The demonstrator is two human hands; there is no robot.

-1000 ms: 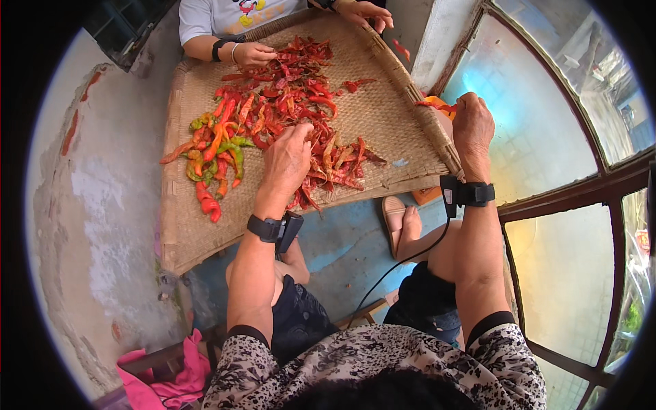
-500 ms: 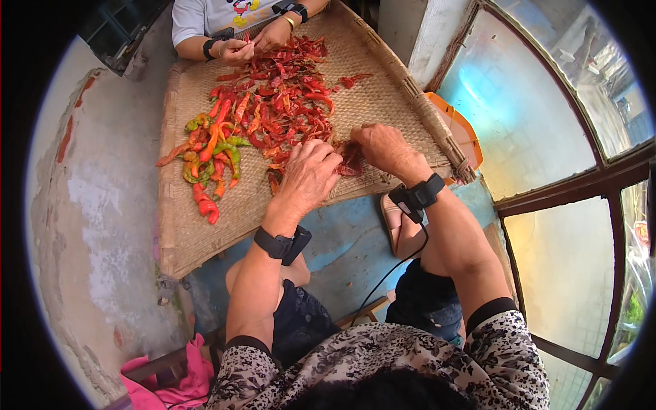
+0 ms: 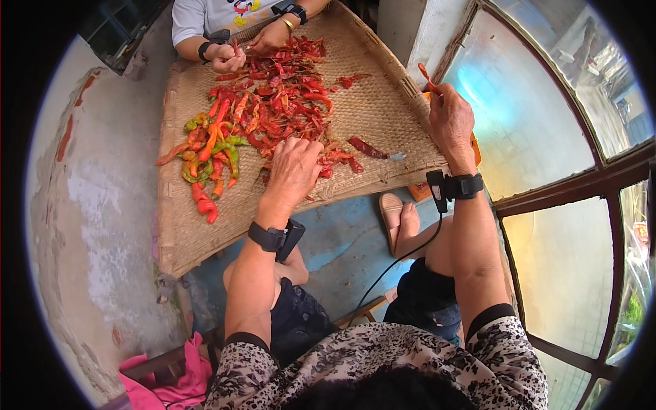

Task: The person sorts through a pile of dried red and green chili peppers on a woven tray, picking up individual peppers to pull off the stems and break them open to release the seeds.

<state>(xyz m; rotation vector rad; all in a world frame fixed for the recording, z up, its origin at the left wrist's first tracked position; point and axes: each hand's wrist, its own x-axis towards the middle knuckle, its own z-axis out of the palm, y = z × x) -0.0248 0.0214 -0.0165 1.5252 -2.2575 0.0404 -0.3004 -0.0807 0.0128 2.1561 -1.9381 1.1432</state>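
Observation:
My right hand [image 3: 451, 119] is raised over the tray's right rim, above an orange container, its fingers closed on a dried red chili pepper [image 3: 425, 74] that sticks up from the pinch. My left hand [image 3: 295, 167] rests at the near edge of a heap of dried red chili peppers [image 3: 287, 102], fingers curled down; its fingertips are hidden, so what they grip cannot be made out. To its right lie loose red chilies, one of them a dark chili [image 3: 367, 147] set apart. Fresher chili peppers [image 3: 212, 150], green, orange and red, form a group at the left. All lie on a woven tray [image 3: 205, 249].
Across the tray, another person's hands [image 3: 229, 58] hold a chili over the heap. The orange container [image 3: 476, 149] shows partly beyond the right rim. Framed window panes [image 3: 519, 96] stand close on the right, a worn wall [image 3: 96, 184] on the left. A cable hangs from my right wrist.
My right hand has moved from the near heap out to the right rim, carrying a chili. My left hand has shifted slightly left. The other person's hands have drawn apart a little.

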